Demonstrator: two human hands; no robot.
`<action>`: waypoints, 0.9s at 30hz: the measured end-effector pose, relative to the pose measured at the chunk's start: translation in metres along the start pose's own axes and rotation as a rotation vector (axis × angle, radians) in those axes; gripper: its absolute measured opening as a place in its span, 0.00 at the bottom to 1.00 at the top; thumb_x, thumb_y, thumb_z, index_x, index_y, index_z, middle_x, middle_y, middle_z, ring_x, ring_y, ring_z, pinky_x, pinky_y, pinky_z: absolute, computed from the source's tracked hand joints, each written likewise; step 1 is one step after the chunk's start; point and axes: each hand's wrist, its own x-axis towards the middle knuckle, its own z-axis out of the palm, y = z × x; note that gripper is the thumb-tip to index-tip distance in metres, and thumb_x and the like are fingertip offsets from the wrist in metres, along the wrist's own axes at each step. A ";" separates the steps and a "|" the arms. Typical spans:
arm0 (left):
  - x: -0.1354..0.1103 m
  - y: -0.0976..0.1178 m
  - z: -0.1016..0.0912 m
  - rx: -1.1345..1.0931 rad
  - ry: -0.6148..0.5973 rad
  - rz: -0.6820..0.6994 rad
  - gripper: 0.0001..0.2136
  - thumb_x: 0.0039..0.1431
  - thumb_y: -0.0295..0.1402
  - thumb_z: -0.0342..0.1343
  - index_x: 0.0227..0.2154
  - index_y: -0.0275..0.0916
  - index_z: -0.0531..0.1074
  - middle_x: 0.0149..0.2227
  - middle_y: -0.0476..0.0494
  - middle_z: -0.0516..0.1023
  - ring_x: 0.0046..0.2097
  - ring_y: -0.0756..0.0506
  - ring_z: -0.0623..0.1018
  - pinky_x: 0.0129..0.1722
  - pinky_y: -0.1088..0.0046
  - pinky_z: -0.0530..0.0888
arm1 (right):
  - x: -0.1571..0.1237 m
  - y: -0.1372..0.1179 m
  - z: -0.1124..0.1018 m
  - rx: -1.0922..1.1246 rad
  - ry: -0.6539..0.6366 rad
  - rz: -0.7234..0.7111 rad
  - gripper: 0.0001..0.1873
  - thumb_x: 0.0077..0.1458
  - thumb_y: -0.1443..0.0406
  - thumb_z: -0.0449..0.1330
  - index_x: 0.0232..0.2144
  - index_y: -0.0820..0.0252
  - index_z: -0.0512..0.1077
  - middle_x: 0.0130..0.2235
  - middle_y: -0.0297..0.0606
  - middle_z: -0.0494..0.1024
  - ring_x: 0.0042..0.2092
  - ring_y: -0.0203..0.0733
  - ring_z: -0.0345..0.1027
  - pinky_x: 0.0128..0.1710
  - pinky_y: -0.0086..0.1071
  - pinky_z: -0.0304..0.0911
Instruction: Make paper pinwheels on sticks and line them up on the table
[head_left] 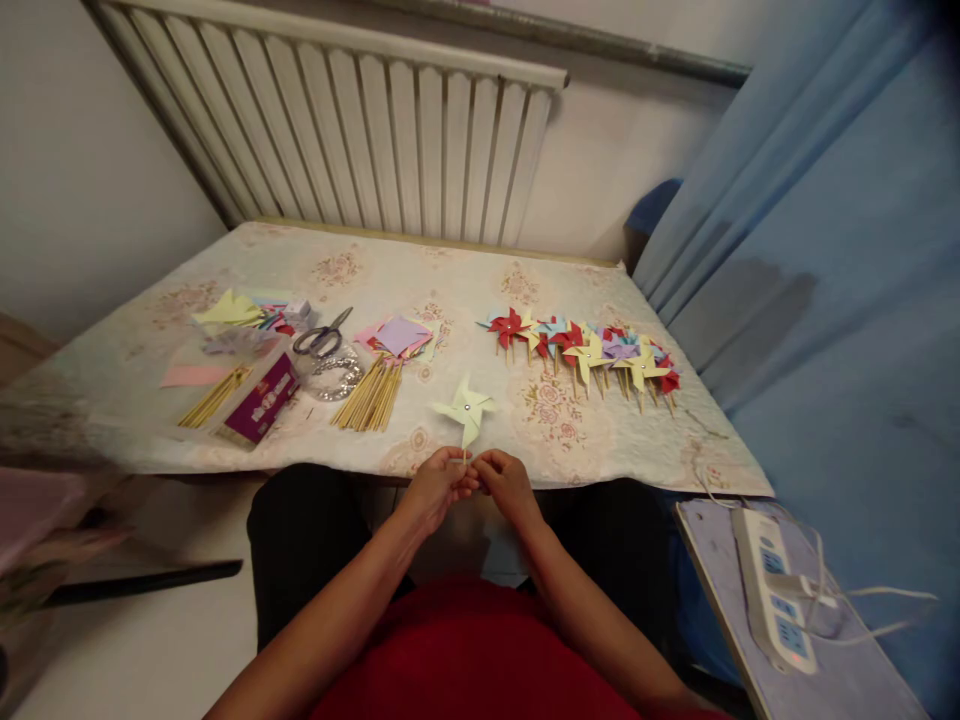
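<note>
A pale yellow paper pinwheel (466,408) with a small metal pin at its middle stands upright over the table's front edge. Its stick runs down between my two hands. My left hand (437,483) is closed, pinching the stick from the left. My right hand (507,480) is closed too, pinching the same stick from the right; the fingertips of both meet under the wheel. A row of finished pinwheels (585,350) in red, yellow, blue and purple lies on the table to the right.
The table wears a floral cloth (540,420). A bundle of wooden sticks (373,393), coloured paper squares (400,336), scissors (322,335), a shiny tape roll (335,377) and a purple box (259,398) lie left. A power strip (769,585) rests on a board at lower right.
</note>
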 end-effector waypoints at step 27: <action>0.028 -0.021 0.022 0.233 -0.010 0.105 0.21 0.48 0.34 0.57 0.47 0.34 0.66 0.23 0.49 0.75 0.23 0.51 0.74 0.22 0.78 0.65 | 0.019 0.024 0.000 0.450 0.019 0.194 0.07 0.40 0.62 0.59 0.22 0.59 0.66 0.14 0.24 0.64 0.16 0.32 0.57 0.18 0.27 0.55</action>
